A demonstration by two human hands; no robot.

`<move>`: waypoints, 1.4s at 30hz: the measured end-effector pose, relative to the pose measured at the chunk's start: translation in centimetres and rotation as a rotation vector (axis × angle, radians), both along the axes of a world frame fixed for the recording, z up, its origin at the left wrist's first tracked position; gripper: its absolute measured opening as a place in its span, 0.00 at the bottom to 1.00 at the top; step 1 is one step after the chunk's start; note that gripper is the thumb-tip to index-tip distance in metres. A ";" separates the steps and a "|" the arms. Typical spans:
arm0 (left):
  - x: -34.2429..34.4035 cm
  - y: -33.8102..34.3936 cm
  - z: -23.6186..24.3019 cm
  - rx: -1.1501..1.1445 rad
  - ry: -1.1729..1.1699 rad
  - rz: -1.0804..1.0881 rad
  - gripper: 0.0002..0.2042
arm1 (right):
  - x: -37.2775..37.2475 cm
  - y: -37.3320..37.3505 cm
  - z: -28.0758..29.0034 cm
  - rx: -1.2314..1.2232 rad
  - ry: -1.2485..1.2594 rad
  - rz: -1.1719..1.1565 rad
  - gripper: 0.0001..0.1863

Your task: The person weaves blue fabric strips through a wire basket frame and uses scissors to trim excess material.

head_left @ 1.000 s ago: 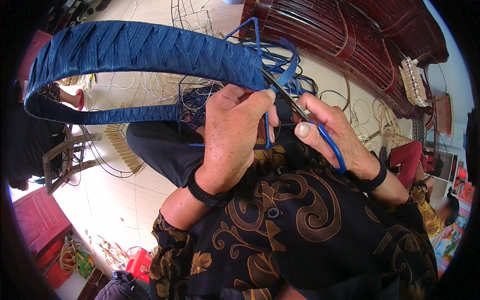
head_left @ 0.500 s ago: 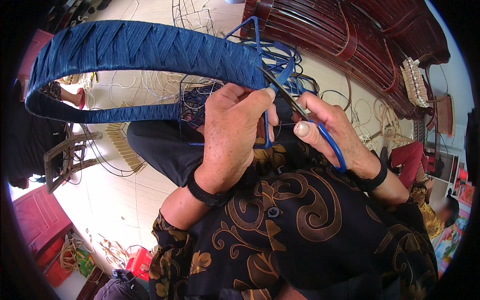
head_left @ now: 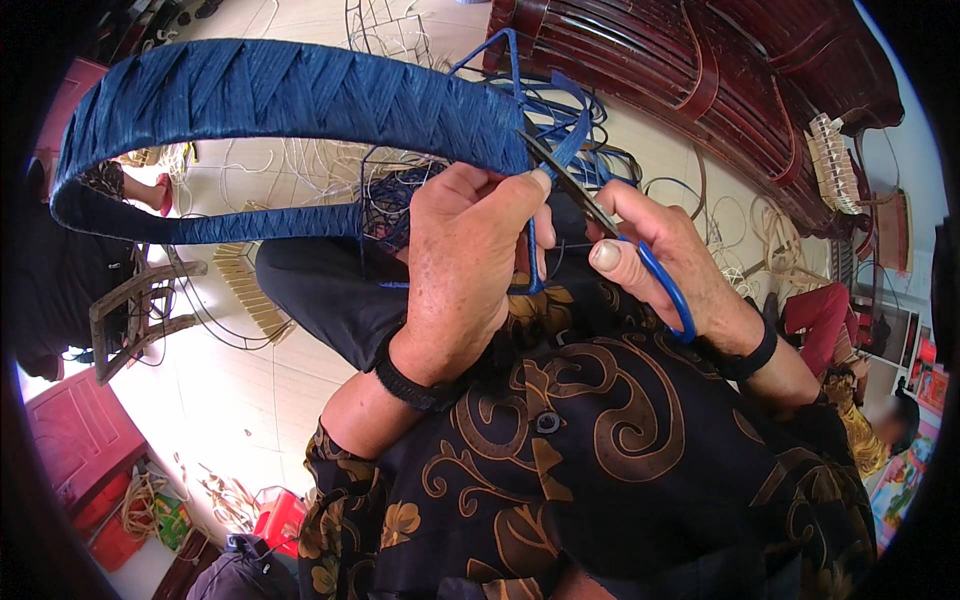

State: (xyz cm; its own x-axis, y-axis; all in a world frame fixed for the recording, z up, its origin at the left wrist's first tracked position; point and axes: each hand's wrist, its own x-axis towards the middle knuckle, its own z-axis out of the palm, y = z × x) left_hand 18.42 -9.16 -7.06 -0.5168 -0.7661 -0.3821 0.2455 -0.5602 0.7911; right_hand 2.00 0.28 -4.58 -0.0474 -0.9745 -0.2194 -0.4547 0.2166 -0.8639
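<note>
A long band-shaped handle [head_left: 290, 95], wrapped in crossing dark blue strips, loops from the left toward my hands. My left hand [head_left: 455, 255] is closed at its right end, thumb and forefinger pinching a blue strip [head_left: 568, 152] against it. My right hand [head_left: 675, 265] grips scissors [head_left: 665, 285] with blue finger loops. Their dark blades point up and left, lying across the strip beside my left thumb; whether they cut into it I cannot tell. Below and behind the handle is a thin blue frame [head_left: 535, 255] with open netting [head_left: 388, 205], partly hidden by my left hand.
More loose blue strips [head_left: 610, 165] lie beyond my hands. A dark red slatted wooden bench [head_left: 620, 60] fills the far right. Pale cane strands [head_left: 770, 235] are scattered over the floor. A small wooden chair [head_left: 125, 320] stands at left, near a person in dark clothes [head_left: 70, 270]. Another person [head_left: 855, 400] sits at right.
</note>
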 end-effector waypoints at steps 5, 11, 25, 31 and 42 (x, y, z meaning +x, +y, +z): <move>0.0 0.0 -0.1 -0.005 0.009 0.002 0.04 | 0.0 -0.1 0.3 0.025 -0.008 0.001 0.27; 0.0 0.1 0.2 -0.022 -0.008 0.008 0.06 | -0.1 -0.1 0.2 0.026 0.005 0.011 0.27; -0.2 -0.1 -0.1 -0.037 -0.048 -0.005 0.06 | -0.2 0.0 0.2 -0.024 0.039 0.031 0.26; -0.2 -0.1 -0.1 -0.037 -0.040 -0.006 0.06 | -0.6 -0.3 0.3 0.037 -0.026 0.038 0.26; -0.1 -0.4 0.3 -0.006 -0.012 -0.021 0.07 | -0.9 -0.6 0.4 0.129 -0.096 0.058 0.31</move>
